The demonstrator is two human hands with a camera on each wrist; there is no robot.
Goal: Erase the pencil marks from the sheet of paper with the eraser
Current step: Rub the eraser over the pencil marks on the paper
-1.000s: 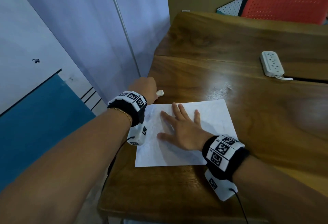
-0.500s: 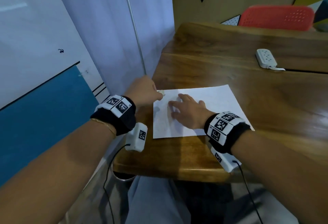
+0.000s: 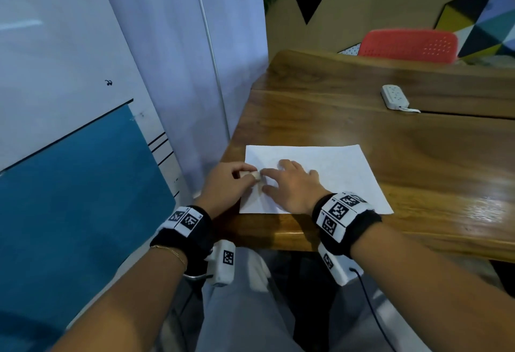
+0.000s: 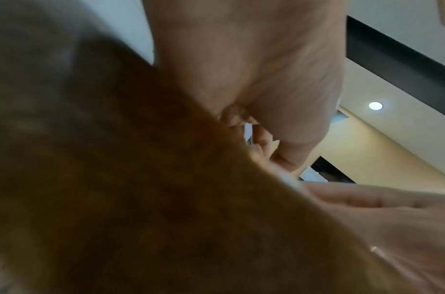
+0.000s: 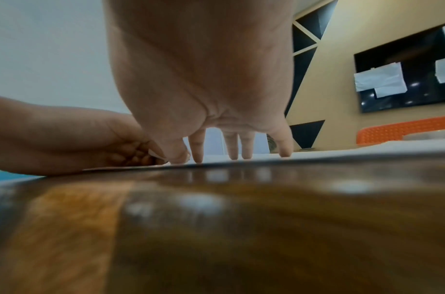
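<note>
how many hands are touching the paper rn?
2. The right hand lies with fingers spread on the sheet of paper; the left hand holds the eraser at the sheet's left edge.

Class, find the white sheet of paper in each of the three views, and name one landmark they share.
Head: white sheet of paper lies mid-frame on the wooden table.
Left wrist: cannot tell; blurred.
Right wrist: a thin pale strip under the right hand's fingers.
Shared landmark: left hand.
</note>
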